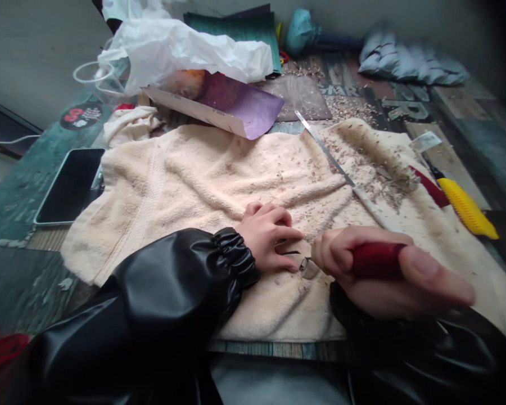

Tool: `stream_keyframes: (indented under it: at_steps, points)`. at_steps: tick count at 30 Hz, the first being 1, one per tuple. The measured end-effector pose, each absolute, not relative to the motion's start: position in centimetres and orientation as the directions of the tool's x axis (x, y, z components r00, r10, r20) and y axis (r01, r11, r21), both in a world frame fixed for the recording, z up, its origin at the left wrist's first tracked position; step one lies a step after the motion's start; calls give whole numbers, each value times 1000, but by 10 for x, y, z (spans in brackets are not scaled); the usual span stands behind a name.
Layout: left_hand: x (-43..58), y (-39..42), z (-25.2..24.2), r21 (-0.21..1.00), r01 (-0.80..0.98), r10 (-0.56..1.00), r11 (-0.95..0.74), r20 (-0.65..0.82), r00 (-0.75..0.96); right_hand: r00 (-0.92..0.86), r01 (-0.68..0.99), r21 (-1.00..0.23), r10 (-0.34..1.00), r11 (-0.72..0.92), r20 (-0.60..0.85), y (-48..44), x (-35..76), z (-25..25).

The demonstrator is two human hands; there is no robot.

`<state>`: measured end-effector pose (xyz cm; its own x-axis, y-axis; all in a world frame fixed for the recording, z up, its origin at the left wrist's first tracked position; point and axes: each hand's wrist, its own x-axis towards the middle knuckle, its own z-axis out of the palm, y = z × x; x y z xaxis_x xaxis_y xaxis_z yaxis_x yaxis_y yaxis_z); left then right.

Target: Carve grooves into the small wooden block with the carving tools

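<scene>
Left hand [266, 236] pinned a small wood piece [294, 247] on the towel [185, 185]; right hand [362, 264] gripped the red-handled knife [375, 260], blade beside those fingertips — one slip risked a cut.

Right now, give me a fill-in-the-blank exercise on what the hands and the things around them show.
1. The right hand grips a carving tool by its ____ handle.
2. The left hand steadies a small piece of wood on a cream ____ strewn with shavings.
3. A dark tablet lies on the table at the ____ edge of the cloth.
4. A metal ruler lies ____ the hands.

Missing words: red; towel; left; beyond
</scene>
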<state>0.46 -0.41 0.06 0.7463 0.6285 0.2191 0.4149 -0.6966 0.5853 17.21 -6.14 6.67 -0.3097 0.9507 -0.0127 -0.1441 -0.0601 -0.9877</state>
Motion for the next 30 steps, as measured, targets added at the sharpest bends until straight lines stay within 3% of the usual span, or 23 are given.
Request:
stream_keyframes:
  at_steps: [9,18,25,30]
  points:
    - [5,-2,3,603,424,633,-676,180,753,-184,-327,-941,983,-90,-30,-32,162,62]
    - [3,0,4,640,363,581,-677,161,798,-85,-510,-821,965,-257,-249,-23,169,46]
    - [2,0,-2,641,356,585,-680,182,790,-210,-426,-868,961,-257,-181,-32,171,60]
    - [0,-1,-3,584,313,551,-749,287,783,-269,-404,-865,942,-298,-200,-29,173,69]
